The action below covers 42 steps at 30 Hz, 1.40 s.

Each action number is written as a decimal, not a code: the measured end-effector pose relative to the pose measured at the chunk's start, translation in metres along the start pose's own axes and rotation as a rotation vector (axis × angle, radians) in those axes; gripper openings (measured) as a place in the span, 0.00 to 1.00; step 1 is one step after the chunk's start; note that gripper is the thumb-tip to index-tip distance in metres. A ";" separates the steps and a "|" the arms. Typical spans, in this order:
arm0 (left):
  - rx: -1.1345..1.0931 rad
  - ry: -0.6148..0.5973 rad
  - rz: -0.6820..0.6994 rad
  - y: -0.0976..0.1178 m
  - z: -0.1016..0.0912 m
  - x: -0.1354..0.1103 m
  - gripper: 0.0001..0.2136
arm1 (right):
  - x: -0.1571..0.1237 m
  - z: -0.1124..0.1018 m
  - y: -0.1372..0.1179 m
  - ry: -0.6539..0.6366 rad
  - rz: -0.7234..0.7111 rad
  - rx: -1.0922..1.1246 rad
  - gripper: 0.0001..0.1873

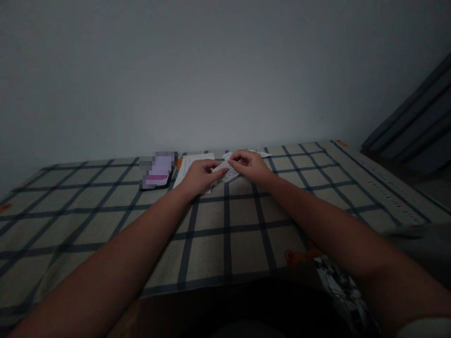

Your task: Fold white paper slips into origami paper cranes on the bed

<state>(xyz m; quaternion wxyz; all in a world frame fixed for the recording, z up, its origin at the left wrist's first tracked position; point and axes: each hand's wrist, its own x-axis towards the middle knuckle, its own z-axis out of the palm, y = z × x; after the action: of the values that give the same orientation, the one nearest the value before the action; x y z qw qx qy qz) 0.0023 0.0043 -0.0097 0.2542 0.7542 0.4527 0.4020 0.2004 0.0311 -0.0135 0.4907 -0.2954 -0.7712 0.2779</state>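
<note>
Both of my hands meet over the far middle of the table. Between them is a small, flat white piece (230, 175) with a grey, bumpy-looking pattern; its kind is too dim and small to make out. My left hand (202, 175) grips its left end, thumb stretched along it. Fingers of my right hand (249, 165) pinch its upper edge. Partly under my left hand lies a white printed sheet of paper (186, 170). More white paper or wrapping (264, 154) shows behind my right hand.
A phone (159, 171) with a lit, blurred-out screen lies left of the paper. The checked tablecloth (243, 234) covers the table, which reaches a plain wall (225, 70). A dark curtain (416, 108) hangs at the right.
</note>
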 end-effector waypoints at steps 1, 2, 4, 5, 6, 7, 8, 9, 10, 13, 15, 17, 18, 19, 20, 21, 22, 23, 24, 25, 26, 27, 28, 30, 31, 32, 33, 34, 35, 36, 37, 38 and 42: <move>0.008 -0.001 0.004 0.001 0.000 0.000 0.17 | 0.000 0.000 -0.001 -0.001 0.000 0.004 0.10; 0.018 -0.001 0.004 0.002 0.000 0.000 0.17 | 0.000 0.000 -0.002 -0.002 -0.002 0.004 0.10; 0.034 -0.006 -0.008 0.003 0.000 -0.001 0.17 | 0.000 -0.001 -0.004 -0.009 -0.018 -0.013 0.09; 0.033 -0.011 -0.020 0.004 0.000 -0.001 0.17 | -0.001 -0.001 -0.006 -0.012 -0.032 -0.026 0.09; 0.027 -0.018 -0.030 0.005 0.000 -0.002 0.17 | -0.001 -0.001 -0.007 -0.014 -0.046 -0.037 0.08; 0.020 -0.029 -0.036 0.005 0.001 -0.002 0.17 | -0.001 -0.001 -0.007 -0.015 -0.057 -0.044 0.08; 0.016 -0.044 -0.038 0.005 0.001 -0.002 0.17 | -0.001 0.000 -0.008 -0.017 -0.062 -0.046 0.08; 0.018 -0.059 -0.040 0.005 0.001 -0.003 0.17 | -0.001 0.000 -0.008 -0.021 -0.058 -0.045 0.08; 0.024 -0.072 -0.042 0.005 0.001 -0.003 0.17 | -0.001 0.000 -0.007 -0.026 -0.048 -0.038 0.08; 0.024 -0.057 -0.045 0.002 0.000 -0.001 0.16 | 0.001 0.001 -0.003 -0.026 0.015 0.028 0.12; -0.023 0.002 -0.047 0.001 -0.001 0.000 0.16 | 0.002 0.002 0.000 -0.017 0.082 0.109 0.16; -0.108 0.072 -0.057 0.000 -0.003 0.002 0.17 | 0.003 0.002 0.004 -0.023 0.142 0.167 0.19; -0.158 0.101 -0.066 -0.001 -0.004 0.003 0.17 | 0.003 0.003 0.005 -0.029 0.164 0.181 0.19; -0.205 0.126 -0.078 -0.001 -0.004 0.003 0.18 | 0.004 0.002 0.006 -0.032 0.179 0.187 0.18; -0.245 0.138 -0.094 -0.002 -0.004 0.004 0.18 | 0.004 0.002 0.007 -0.029 0.190 0.188 0.17; -0.277 0.139 -0.112 -0.003 -0.004 0.004 0.19 | 0.004 0.002 0.007 -0.022 0.196 0.185 0.16; -0.304 0.129 -0.133 -0.004 -0.004 0.004 0.19 | 0.004 0.002 0.007 -0.011 0.196 0.179 0.15; -0.328 0.111 -0.153 -0.004 -0.003 0.004 0.19 | 0.003 0.002 0.007 -0.002 0.190 0.168 0.15; -0.346 0.083 -0.171 -0.005 -0.002 0.004 0.19 | 0.003 0.002 0.007 0.002 0.178 0.157 0.15; -0.360 0.054 -0.183 -0.006 -0.001 0.004 0.19 | 0.003 0.002 0.007 0.003 0.166 0.147 0.14; -0.371 0.030 -0.190 -0.007 0.000 0.004 0.18 | 0.003 0.002 0.006 -0.003 0.157 0.142 0.14; -0.378 0.012 -0.192 -0.007 0.000 0.004 0.17 | 0.003 0.002 0.006 -0.011 0.154 0.145 0.14; -0.380 0.005 -0.192 -0.007 0.001 0.004 0.17 | 0.003 0.002 0.005 -0.020 0.157 0.155 0.14; -0.383 0.038 -0.190 -0.006 0.001 0.004 0.18 | 0.003 0.002 0.004 -0.037 0.175 0.187 0.15; -0.394 0.069 -0.188 -0.005 0.001 0.004 0.18 | 0.004 0.002 0.003 -0.047 0.185 0.199 0.15; -0.411 0.100 -0.187 -0.004 0.001 0.005 0.19 | 0.003 0.002 0.003 -0.060 0.196 0.206 0.15; -0.435 0.129 -0.186 -0.002 0.000 0.005 0.19 | 0.003 0.002 0.004 -0.079 0.204 0.203 0.15; -0.462 0.149 -0.185 -0.001 0.000 0.005 0.19 | 0.003 0.002 0.004 -0.103 0.208 0.190 0.15; -0.489 0.160 -0.186 0.001 0.000 0.005 0.20 | 0.002 0.002 0.005 -0.124 0.209 0.171 0.15; -0.505 0.164 -0.190 0.002 0.000 0.005 0.20 | 0.002 0.002 0.006 -0.140 0.207 0.149 0.15; -0.507 0.166 -0.194 0.002 0.000 0.005 0.19 | 0.002 0.002 0.007 -0.147 0.200 0.126 0.15; -0.495 0.165 -0.199 0.002 0.000 0.005 0.19 | 0.001 0.001 0.007 -0.146 0.188 0.103 0.15; -0.424 0.184 -0.221 -0.006 0.000 0.006 0.17 | 0.002 0.000 0.009 -0.138 0.152 0.046 0.16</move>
<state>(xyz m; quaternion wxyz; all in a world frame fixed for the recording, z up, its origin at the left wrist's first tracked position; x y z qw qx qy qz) 0.0010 0.0125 -0.0118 0.4069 0.5901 0.4592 0.5247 0.2013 0.0384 -0.0194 0.4205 -0.3218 -0.7720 0.3517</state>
